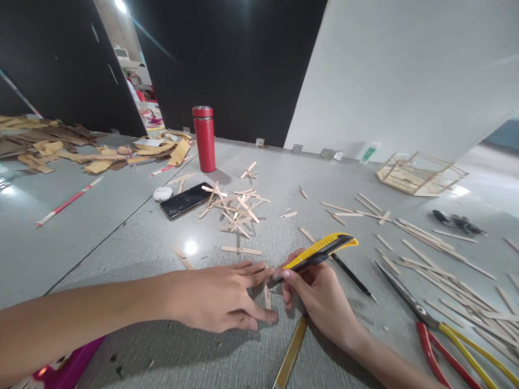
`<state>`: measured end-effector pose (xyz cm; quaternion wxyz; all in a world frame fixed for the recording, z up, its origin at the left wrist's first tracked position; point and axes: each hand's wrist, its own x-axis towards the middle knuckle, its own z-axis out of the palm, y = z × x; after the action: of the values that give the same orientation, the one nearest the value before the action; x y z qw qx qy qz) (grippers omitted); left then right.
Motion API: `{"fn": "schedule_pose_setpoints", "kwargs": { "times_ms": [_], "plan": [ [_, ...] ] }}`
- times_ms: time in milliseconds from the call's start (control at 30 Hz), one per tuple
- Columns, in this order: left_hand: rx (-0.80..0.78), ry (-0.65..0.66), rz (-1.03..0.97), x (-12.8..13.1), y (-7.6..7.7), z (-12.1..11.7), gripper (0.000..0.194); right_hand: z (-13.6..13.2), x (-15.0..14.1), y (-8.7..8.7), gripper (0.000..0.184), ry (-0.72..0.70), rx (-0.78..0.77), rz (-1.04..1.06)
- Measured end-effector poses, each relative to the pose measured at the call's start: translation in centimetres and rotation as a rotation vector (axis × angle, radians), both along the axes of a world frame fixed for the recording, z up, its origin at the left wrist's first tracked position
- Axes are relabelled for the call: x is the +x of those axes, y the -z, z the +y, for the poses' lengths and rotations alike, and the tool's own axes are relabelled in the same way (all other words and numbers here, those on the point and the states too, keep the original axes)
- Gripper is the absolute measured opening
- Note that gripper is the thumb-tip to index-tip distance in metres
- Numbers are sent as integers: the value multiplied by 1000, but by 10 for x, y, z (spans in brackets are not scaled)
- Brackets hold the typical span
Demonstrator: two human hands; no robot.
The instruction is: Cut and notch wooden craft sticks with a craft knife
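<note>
My right hand (314, 292) grips a yellow and black utility knife (320, 252), its handle slanting up to the right. The blade end points down at a short wooden craft stick (267, 297) on the table. Palm down, my left hand (221, 296) lies with its fingers stretched out; forefinger and thumb touch the table at either end of that stick. Where the blade meets the wood is partly hidden by my fingers. Below my right hand is a flat golden strip (291, 354), and a black pen-like tool (354, 278) lies to its right.
Crossed craft sticks (237, 208) are heaped beside a phone (186, 201), a white case (162, 193) and a red flask (204, 139). Red and yellow-handled snips (432, 324) lie right, among loose sticks (454, 286). A stick frame (419, 175) stands behind; torn cardboard (101, 154) lies left.
</note>
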<state>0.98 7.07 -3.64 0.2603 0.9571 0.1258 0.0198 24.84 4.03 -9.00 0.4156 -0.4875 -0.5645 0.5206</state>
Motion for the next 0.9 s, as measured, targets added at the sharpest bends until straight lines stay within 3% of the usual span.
{"fn": "schedule_pose_setpoints", "kwargs": {
  "times_ms": [300,500,667,900],
  "plan": [
    [-15,8,12,-1,2,0,37,-4,-6,-12,40,-18,18,-75],
    [25,-20,59,1,0,0,34,4,-9,-12,26,-31,-80,-243],
    [71,-9,71,4,-4,-2,33,13,-9,-8,30,-48,-152,-301],
    [107,-34,52,3,-2,-4,33,9,-1,-10,26,-117,-69,-255]
  ]
}}
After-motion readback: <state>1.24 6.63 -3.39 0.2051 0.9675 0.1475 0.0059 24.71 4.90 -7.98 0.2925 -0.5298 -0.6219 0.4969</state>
